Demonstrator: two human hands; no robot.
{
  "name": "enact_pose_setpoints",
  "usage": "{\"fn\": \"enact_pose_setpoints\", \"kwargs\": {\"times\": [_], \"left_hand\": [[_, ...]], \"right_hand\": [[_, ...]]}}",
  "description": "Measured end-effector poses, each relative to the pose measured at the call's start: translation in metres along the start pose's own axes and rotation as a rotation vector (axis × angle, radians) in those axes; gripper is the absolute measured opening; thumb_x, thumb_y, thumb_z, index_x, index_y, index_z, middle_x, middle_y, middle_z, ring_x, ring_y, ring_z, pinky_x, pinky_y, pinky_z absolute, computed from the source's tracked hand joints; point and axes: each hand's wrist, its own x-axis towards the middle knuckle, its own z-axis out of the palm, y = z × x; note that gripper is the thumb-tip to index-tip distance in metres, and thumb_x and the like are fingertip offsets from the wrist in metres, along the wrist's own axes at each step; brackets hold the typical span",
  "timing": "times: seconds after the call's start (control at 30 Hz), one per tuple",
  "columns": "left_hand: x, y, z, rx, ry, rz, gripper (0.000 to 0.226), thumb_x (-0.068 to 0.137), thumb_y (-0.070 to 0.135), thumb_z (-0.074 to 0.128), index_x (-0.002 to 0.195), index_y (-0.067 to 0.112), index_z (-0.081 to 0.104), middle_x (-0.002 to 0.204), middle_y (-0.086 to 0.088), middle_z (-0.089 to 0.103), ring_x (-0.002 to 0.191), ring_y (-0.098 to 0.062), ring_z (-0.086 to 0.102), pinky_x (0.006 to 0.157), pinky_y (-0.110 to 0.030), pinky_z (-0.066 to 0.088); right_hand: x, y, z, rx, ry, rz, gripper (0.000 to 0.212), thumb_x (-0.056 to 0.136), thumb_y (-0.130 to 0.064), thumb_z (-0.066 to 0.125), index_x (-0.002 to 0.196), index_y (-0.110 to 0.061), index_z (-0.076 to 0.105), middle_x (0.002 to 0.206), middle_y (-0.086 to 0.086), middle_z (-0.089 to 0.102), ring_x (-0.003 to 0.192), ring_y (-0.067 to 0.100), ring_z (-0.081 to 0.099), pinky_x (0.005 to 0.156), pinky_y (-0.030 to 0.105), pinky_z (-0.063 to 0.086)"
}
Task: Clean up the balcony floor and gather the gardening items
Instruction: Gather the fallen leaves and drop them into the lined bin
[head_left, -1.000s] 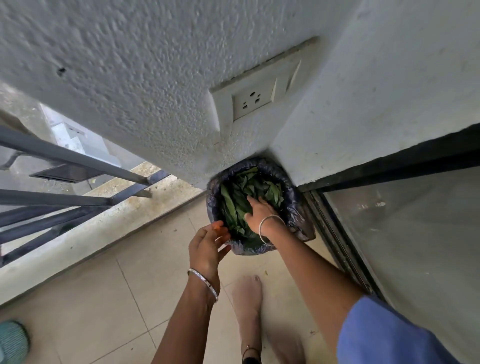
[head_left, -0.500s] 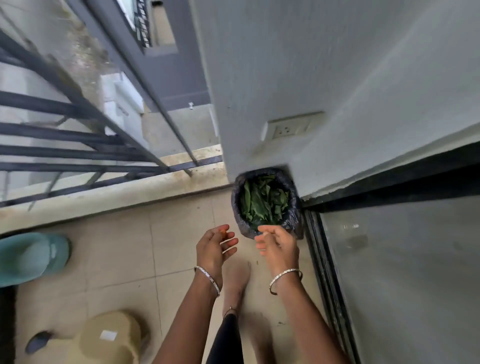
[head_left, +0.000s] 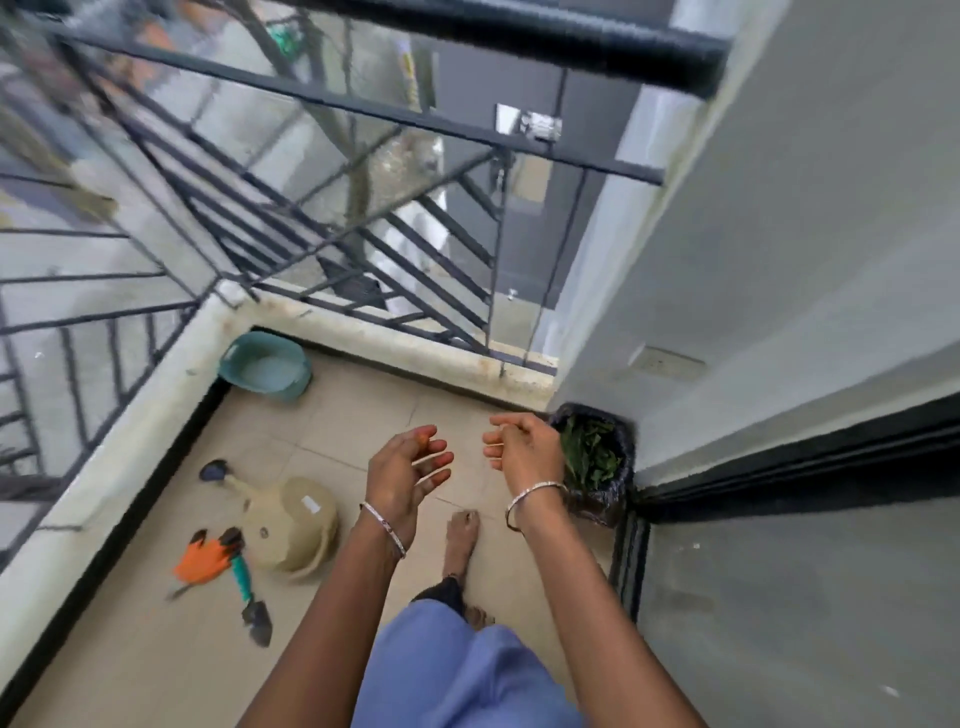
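Observation:
A black bin bag (head_left: 602, 499) full of green leaves (head_left: 589, 454) stands in the corner by the wall. My left hand (head_left: 408, 467) and my right hand (head_left: 522, 447) hang above the tiled floor (head_left: 363, 426), palms facing each other, fingers apart and empty. The right hand is just left of the bag. Left on the floor lie a beige upturned pot (head_left: 296, 522), an orange glove (head_left: 202, 558), a green-handled trowel (head_left: 252, 597) and a dark-tipped tool (head_left: 215, 470). A teal basin (head_left: 265, 366) sits in the far left corner.
A black metal railing (head_left: 332, 223) on a low concrete kerb (head_left: 405, 343) bounds the balcony at the far and left sides. A dark-framed glass sliding door (head_left: 779, 597) runs along the right. My bare foot (head_left: 462, 535) stands on the tiles between my arms.
My right hand came out of the leaf bag and both hands rose away from it. The view swung up and left, bringing the pot, glove, trowel and basin into sight.

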Motion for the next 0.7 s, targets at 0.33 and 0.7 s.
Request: {"fn": "enact_pose_setpoints", "kwargs": {"times": [0.33, 0.7], "left_hand": [[-0.092, 0.068, -0.179, -0.435, 0.359, 0.142, 0.021, 0.1, 0.017, 0.046, 0.103, 0.01, 0.067, 0.087, -0.006, 0.067, 0.075, -0.018, 0.067, 0.063, -0.028, 0.054], [-0.2, 0.044, -0.403, -0.847, 0.763, 0.17, 0.01, 0.094, 0.011, 0.056, 0.096, 0.007, 0.066, 0.07, -0.006, 0.064, 0.057, -0.016, 0.062, 0.054, -0.025, 0.052]], "right_hand": [[-0.133, -0.041, 0.166, -0.364, -0.618, -0.182, 0.024, 0.091, -0.004, 0.049, 0.086, -0.015, 0.07, 0.072, 0.006, 0.07, 0.061, 0.018, 0.064, 0.053, 0.022, 0.049], [-0.329, 0.044, 0.327, -0.642, -1.161, -0.204, 0.023, 0.089, 0.004, 0.048, 0.092, -0.002, 0.07, 0.067, 0.011, 0.065, 0.055, 0.021, 0.059, 0.049, 0.025, 0.047]]}}
